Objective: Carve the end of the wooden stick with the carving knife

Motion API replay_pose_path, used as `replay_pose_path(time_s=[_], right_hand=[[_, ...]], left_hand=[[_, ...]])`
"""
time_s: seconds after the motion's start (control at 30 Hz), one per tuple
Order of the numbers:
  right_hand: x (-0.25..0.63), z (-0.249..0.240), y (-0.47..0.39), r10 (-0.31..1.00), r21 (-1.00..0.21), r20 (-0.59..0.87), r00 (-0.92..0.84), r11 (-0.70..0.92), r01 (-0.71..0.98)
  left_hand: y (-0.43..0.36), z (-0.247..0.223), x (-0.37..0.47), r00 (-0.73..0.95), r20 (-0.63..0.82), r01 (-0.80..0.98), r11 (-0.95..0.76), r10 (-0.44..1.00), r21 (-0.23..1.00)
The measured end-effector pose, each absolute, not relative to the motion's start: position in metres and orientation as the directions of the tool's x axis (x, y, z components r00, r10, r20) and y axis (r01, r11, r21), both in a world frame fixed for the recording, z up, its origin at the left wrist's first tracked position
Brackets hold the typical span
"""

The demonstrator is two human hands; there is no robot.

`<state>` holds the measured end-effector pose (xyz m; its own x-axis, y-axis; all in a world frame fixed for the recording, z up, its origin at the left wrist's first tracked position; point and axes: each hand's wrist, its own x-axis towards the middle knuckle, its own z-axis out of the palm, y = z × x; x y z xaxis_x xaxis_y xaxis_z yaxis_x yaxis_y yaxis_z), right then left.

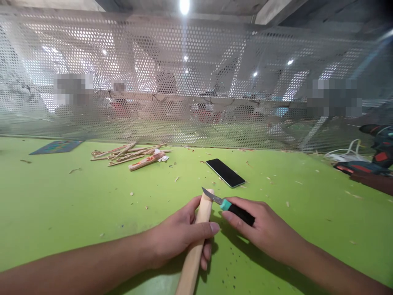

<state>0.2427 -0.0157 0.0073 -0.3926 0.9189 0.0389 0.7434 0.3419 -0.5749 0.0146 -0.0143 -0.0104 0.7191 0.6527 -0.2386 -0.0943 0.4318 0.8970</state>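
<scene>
My left hand [184,233] is wrapped round a pale wooden stick [192,264], with the thumb lying across its upper face. The stick slants away from me, and its near end runs out of the bottom of the view. In my right hand [264,227] is a carving knife [227,205] with a black and teal handle. Its short pointed blade lies across the far end of the stick, seemingly touching the wood. The fingertips under the knife handle are partly hidden.
A black smartphone [225,173] lies beyond my hands. Thin carved sticks [123,155] and a stained wooden piece [144,162] lie back left, near a dark flat sheet [57,147]. A cordless drill [380,151] is at the right edge. Perforated metal [184,110] borders the green table [92,213].
</scene>
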Motion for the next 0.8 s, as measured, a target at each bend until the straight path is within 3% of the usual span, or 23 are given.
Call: replay_pose_path(time_s=[0.2, 0.5, 0.8], right_hand=[[0.243, 0.008, -0.015, 0.907, -0.570, 0.040, -0.420, 0.366, 0.736], [0.243, 0.006, -0.019, 0.792, -0.581, 0.021, -0.611, 0.507, 0.637], [0.242, 0.010, -0.018, 0.799, -0.570, 0.003, -0.601, 0.495, 0.656]], left_hand=[[-0.014, -0.012, 0.015, 0.710, -0.240, -0.069, 0.404, 0.663, 0.912], [-0.014, -0.020, 0.019, 0.639, -0.275, -0.034, 0.383, 0.719, 0.923], [-0.011, -0.021, 0.018, 0.646, -0.270, -0.003, 0.357, 0.714, 0.934]])
